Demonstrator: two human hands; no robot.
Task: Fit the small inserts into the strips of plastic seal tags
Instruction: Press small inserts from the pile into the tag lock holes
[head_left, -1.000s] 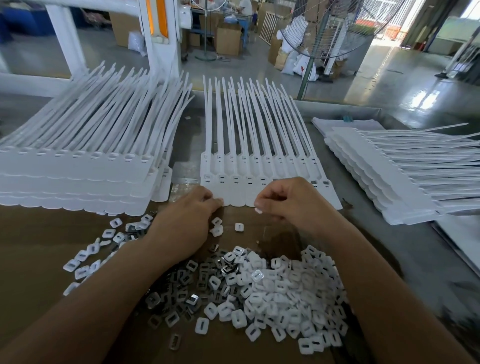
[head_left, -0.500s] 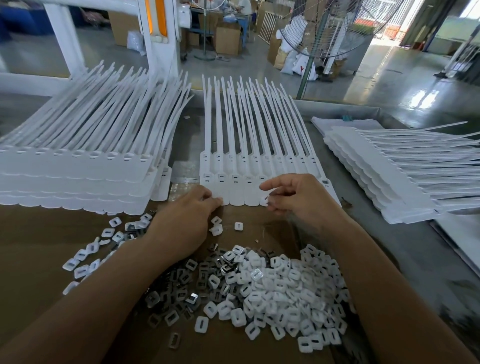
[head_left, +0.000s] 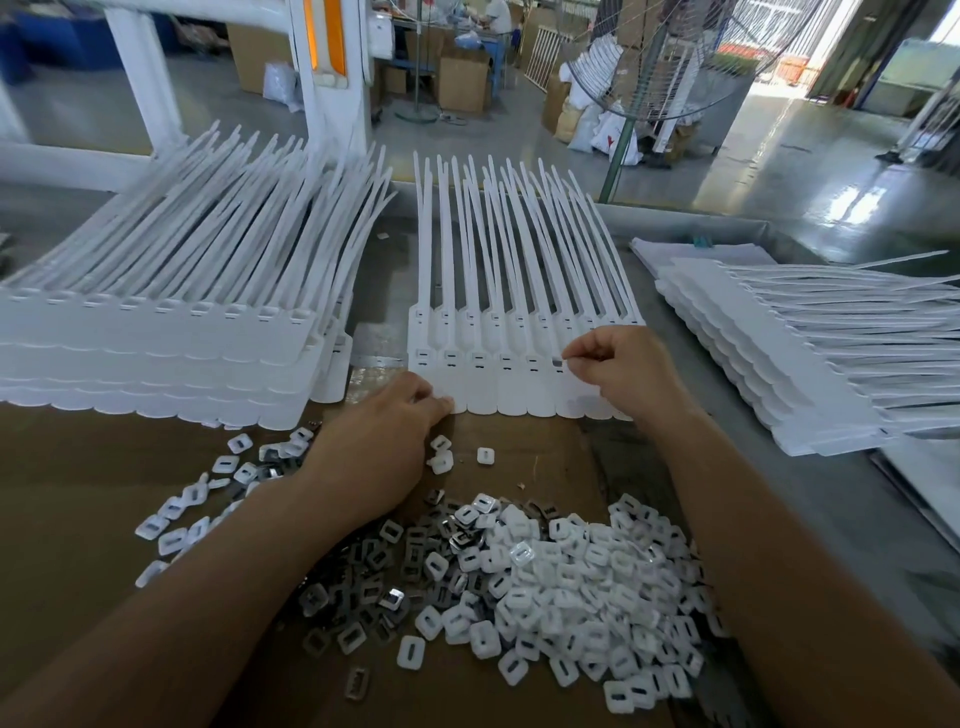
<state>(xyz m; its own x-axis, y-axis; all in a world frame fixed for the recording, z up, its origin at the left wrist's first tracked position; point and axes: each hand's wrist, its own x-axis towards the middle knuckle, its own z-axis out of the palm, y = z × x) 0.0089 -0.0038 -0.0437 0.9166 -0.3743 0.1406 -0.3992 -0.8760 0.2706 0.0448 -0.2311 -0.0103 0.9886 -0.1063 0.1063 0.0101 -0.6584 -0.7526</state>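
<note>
One insert (head_left: 558, 362) pinched by right hand (head_left: 623, 374) at strip (head_left: 483, 384) socket — tilted, could jam; left hand (head_left: 384, 431) touches strip's near edge, grip unclear — strip may slide.

Factory floor, stacked seal tags (head_left: 156, 332), cardboard boxes (head_left: 462, 78), standing fan (head_left: 660, 57), polished concrete.

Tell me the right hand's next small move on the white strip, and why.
Probably press the small grey insert down into its socket. The right hand pinches it right at a socket on the flat strip of white plastic seal tags, sockets to its left look filled, and the left hand touches the strip's near edge.
</note>
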